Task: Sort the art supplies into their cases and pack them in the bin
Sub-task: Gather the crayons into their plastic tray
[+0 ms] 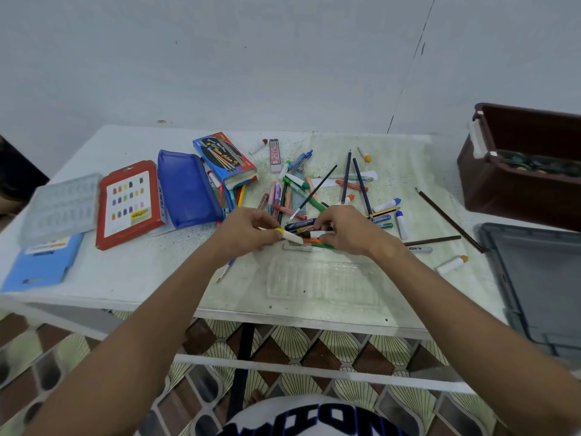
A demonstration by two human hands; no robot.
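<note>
The table (132,278) is white with green speckling. On it lie a red case (129,204) printed with rows of coloured swatches, a dark blue pouch (185,190), a light blue folder (41,262) and a brown bin (518,171). The floor (314,344) shows cream fans and brown diamonds.

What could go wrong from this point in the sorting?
1. Both hands, left and right, pinch small sticks over the crowded pile; lifting one may drag its neighbours along.
2. The long brown pencil and the orange-capped tube lie near the table's right edge and could roll off if bumped.
3. The clear tray is hard to see and a forearm might push it.
</note>
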